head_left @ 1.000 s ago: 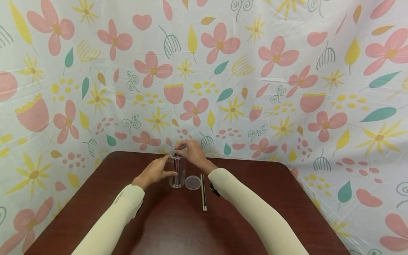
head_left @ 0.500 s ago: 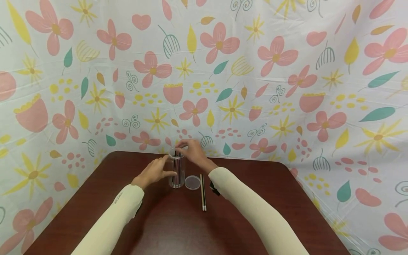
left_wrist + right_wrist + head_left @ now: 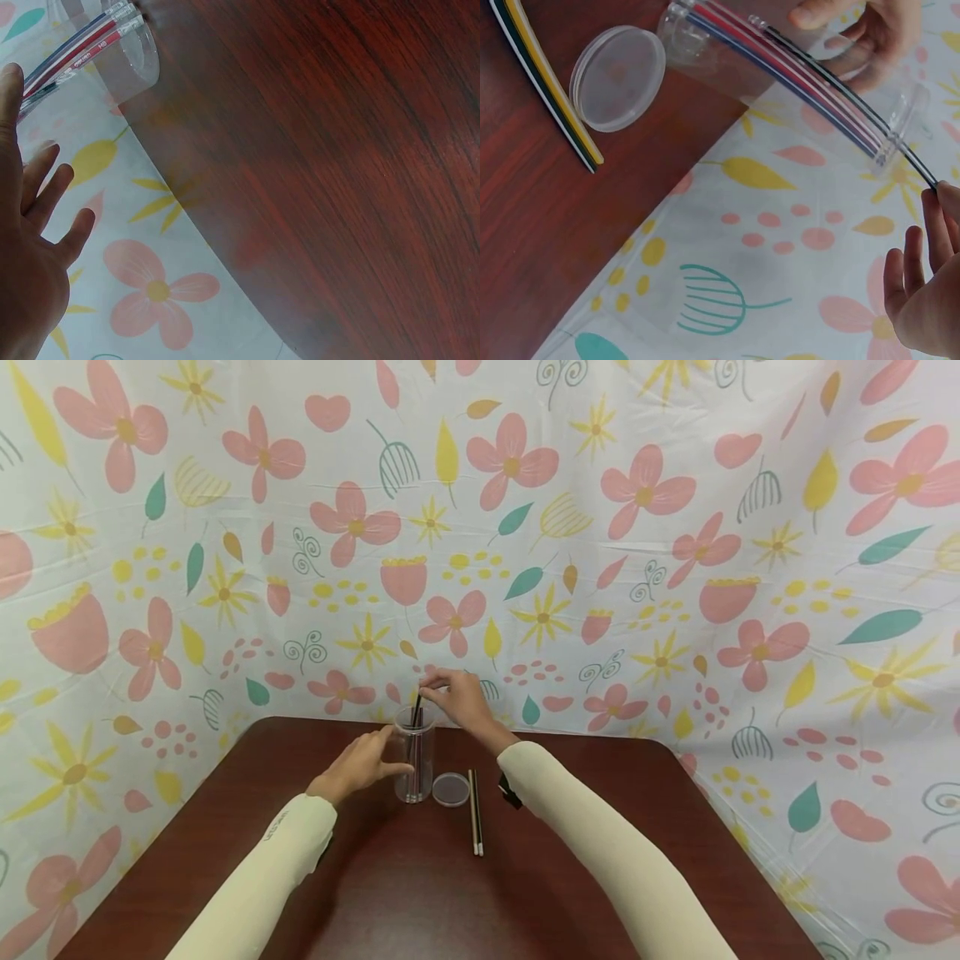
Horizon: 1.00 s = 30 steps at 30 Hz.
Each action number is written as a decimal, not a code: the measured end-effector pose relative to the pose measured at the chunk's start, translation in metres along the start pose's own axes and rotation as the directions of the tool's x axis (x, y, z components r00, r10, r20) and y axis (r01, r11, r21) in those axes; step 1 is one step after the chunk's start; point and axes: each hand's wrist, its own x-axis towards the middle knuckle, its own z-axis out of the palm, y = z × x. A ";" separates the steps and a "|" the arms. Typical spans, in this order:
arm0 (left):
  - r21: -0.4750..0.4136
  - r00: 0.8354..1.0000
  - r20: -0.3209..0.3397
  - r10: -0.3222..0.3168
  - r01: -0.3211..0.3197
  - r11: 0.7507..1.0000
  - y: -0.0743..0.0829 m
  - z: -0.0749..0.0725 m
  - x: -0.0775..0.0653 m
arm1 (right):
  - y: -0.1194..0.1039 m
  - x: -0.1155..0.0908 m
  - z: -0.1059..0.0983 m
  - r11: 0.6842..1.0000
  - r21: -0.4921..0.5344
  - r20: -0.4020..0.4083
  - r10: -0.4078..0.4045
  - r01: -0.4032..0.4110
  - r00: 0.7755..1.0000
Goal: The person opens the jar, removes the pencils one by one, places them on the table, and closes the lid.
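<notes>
A clear plastic jar (image 3: 426, 768) stands uncapped near the back of the table. My left hand (image 3: 362, 762) grips its side, thumb in front. Above the rim, my right hand (image 3: 459, 697) pinches the top of a black pencil (image 3: 417, 702). That pencil is partly drawn up, its lower end still inside the jar, as the right wrist view shows. Red and blue pencils (image 3: 787, 97) lean within the jar. In the left wrist view, white-tipped pencil ends (image 3: 124, 11) rest at the jar's bottom.
A round clear lid (image 3: 451, 790) lies flat just right of the jar. Beside it, a yellowish pencil (image 3: 472, 814) and a dark pencil (image 3: 478, 818) lie side by side on the brown table (image 3: 405, 893). A flower-patterned cloth (image 3: 480, 527) hangs behind.
My right hand has risen from the jar's mouth and shifted slightly right, pulling the black pencil partway out. My left hand stays on the jar.
</notes>
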 end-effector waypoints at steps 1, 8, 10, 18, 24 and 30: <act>0.000 1.000 0.000 0.001 -0.001 1.000 0.000 0.000 0.000 | 0.000 0.000 -0.002 1.000 0.001 -0.001 -0.002 0.002 1.000; -0.008 1.000 -0.002 0.002 -0.002 1.000 -0.001 0.001 0.000 | 0.002 0.005 -0.013 0.999 0.023 -0.044 -0.029 0.030 0.999; -0.014 1.000 -0.002 0.002 -0.002 1.000 -0.001 0.001 0.000 | 0.002 0.007 -0.017 0.999 0.028 -0.058 -0.039 0.041 0.998; -0.010 1.000 0.001 0.000 0.000 1.000 0.000 0.001 0.000 | 0.002 0.014 -0.034 0.999 0.022 -0.099 -0.023 0.025 0.995; -0.015 1.000 -0.002 0.005 -0.005 1.000 0.000 0.001 -0.001 | 0.006 0.021 -0.046 0.999 0.025 -0.139 -0.023 0.027 0.990; -0.013 1.000 -0.019 0.021 -0.021 1.000 -0.001 0.001 -0.001 | 0.007 0.024 -0.058 0.999 0.021 -0.184 -0.021 0.025 0.983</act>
